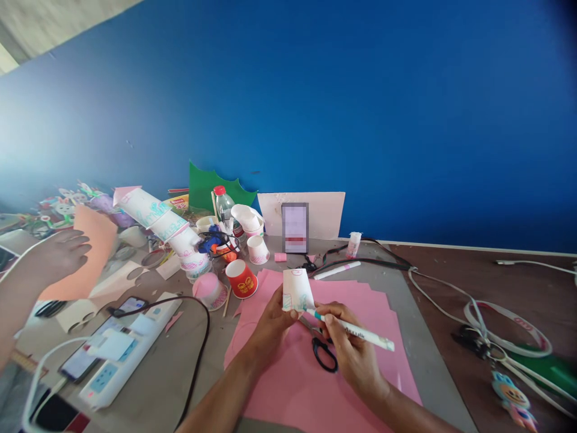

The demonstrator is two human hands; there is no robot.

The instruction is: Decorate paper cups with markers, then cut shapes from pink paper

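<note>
My left hand is closed around the lower left side of a white paper cup, which carries pink and teal drawn marks. A white marker with a teal tip sits in the grip of my right hand. Its tip is at the lower right of the cup, on or very near the surface. Beneath both hands lie sheets of pink paper. Black-handled scissors rest on that paper, their blades partly hidden by my right hand.
Another person's hand is over orange paper at left. A tower of decorated cups leans near a red cup. A power strip, phone and cables lie left. A phone stands ahead; keys lie right.
</note>
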